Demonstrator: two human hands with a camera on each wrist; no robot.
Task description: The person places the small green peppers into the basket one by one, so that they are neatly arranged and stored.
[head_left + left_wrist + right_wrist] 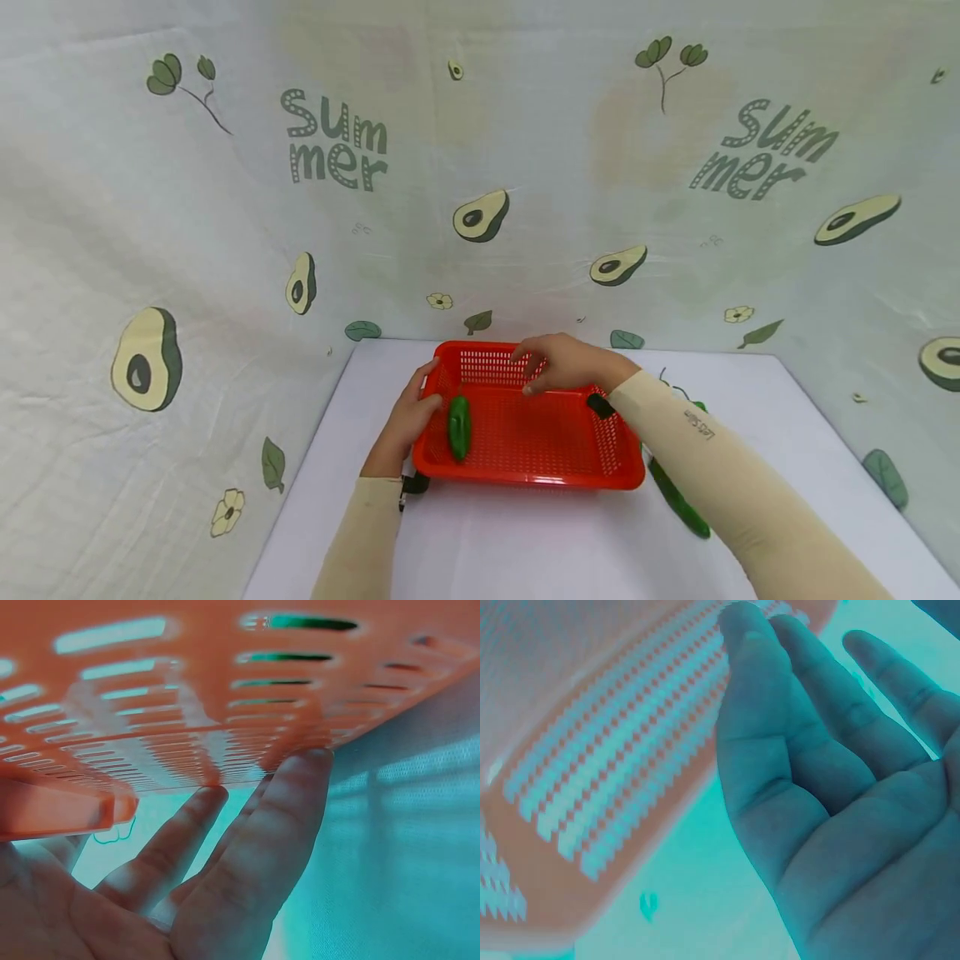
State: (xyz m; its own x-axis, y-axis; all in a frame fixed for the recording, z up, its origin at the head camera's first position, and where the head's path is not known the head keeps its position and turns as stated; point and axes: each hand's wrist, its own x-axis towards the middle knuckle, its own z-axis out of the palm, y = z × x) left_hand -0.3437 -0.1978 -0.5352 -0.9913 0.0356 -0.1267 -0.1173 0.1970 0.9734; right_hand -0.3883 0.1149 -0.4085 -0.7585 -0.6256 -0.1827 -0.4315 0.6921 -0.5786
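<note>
A red plastic basket with slotted walls stands on the white table. Inside it, near the left wall, lies one green pepper. My left hand holds the basket's left side, thumb at the rim; the left wrist view shows its fingers stretched along the outer wall. Above the back right part of the basket hovers my right hand, fingers loosely bent and nothing between them. To the right of the basket more green peppers rest on the table, partly hidden by my right forearm.
A white cloth with printed avocados, leaves and lettering hangs behind and on both sides of the table. Both forearms wear beige sleeves, and black straps show at the wrists.
</note>
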